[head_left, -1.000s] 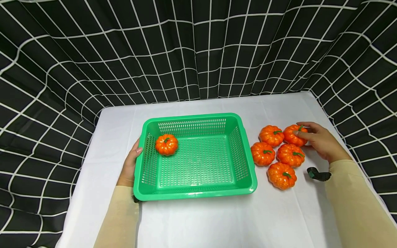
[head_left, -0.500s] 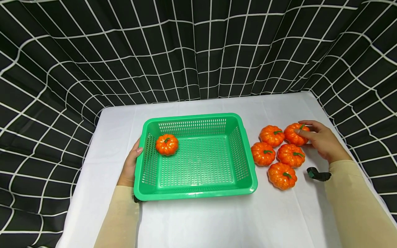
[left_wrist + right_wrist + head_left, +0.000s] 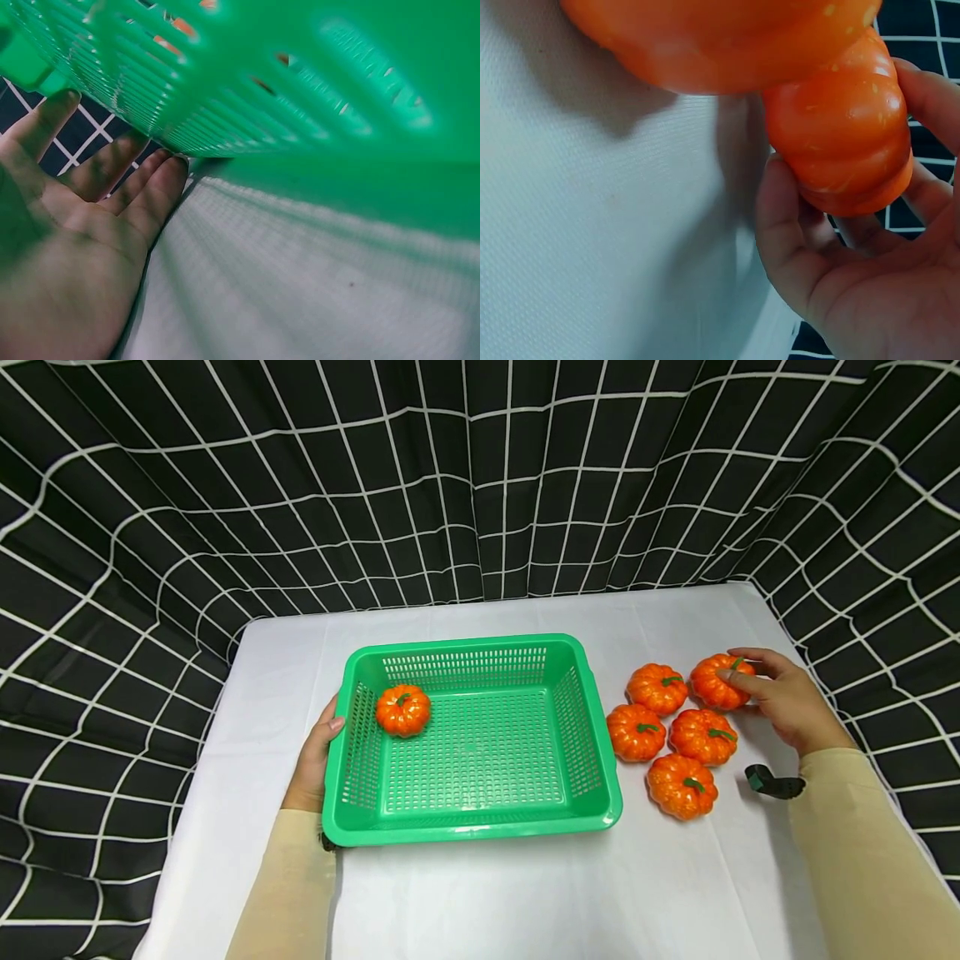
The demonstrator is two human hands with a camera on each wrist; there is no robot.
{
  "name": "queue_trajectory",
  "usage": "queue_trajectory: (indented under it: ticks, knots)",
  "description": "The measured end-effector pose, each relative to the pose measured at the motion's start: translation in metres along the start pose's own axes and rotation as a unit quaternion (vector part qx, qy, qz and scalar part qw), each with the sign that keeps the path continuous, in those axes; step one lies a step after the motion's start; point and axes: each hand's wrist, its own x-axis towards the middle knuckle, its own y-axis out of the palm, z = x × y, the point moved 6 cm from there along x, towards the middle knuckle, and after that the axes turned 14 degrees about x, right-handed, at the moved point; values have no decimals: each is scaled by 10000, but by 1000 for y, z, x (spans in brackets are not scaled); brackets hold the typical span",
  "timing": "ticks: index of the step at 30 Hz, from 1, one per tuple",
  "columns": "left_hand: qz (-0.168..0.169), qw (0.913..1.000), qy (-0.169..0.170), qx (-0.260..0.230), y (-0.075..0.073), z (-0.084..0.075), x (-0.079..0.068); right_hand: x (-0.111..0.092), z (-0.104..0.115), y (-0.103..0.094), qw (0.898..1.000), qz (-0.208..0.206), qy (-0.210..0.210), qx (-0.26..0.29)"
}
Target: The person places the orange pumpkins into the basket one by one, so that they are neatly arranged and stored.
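A green plastic basket [image 3: 472,833] stands on the white-covered table, with one small orange pumpkin [image 3: 403,712] inside at its left. My left hand [image 3: 311,764] holds the basket's left side, thumb at the rim; in the left wrist view its fingers [image 3: 154,199] reach the slotted outer wall. On the right, my right hand [image 3: 791,702] grips the back-right pumpkin [image 3: 720,682], thumb on its top near the green stem. The right wrist view has thumb and fingers curved round that held pumpkin [image 3: 840,142], while a nearer pumpkin [image 3: 720,45] partly overlaps it.
Several other pumpkins lie close together right of the basket: one at the back [image 3: 656,688], one by the basket wall [image 3: 635,732], one in the middle [image 3: 703,737], one in front [image 3: 682,786]. A black curtain with white grid lines [image 3: 480,485] surrounds the table [image 3: 525,902].
My right hand and the pumpkin it grips have shifted slightly back and to the right, a little away from the other pumpkins. The left hand and basket have stayed put.
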Motion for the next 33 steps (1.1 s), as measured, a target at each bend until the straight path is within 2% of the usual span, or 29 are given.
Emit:
queue_trajectory:
  ticks: [12, 21, 33]
  knots:
    - [9, 10000, 42, 80, -1, 1, 1, -5, 11, -2, 9996, -134, -78, 230]
    - [143, 9996, 225, 38, -2, 1, 2, -6, 15, 0, 9989, -187, -211, 363]
    - [177, 9996, 100, -220, -1, 1, 0, -9, 26, 3, 9988, -244, -353, 253]
